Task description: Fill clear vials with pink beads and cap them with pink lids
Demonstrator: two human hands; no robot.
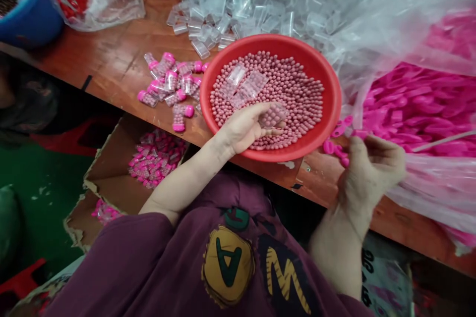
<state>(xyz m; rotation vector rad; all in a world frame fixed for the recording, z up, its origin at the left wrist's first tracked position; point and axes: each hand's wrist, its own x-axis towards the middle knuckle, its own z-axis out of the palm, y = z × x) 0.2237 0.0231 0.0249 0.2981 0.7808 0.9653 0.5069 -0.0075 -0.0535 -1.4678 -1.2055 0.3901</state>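
My left hand (pixel 243 126) is closed around a small clear container filled with pink beads (pixel 273 115), low over the beads in the red basin (pixel 333 94). Two more clear containers (pixel 250 86) lie on the pink beads (pixel 288 79) in that basin. Right of the basin, my right hand (pixel 366 171) pinches a pink plastic piece (pixel 359 133) between thumb and fingertips; its exact shape is partly hidden. Several loose pink pieces (pixel 334 147) lie on the table edge beside it.
Filled, pink-capped containers (pixel 171 81) are heaped left of the basin. Empty clear containers (pixel 238 2) pile behind it. A plastic bag of pink pieces (pixel 420 104) stands right. Below is a cardboard box (pixel 107 158) with more filled containers. A blue bucket (pixel 35 15) sits far left.
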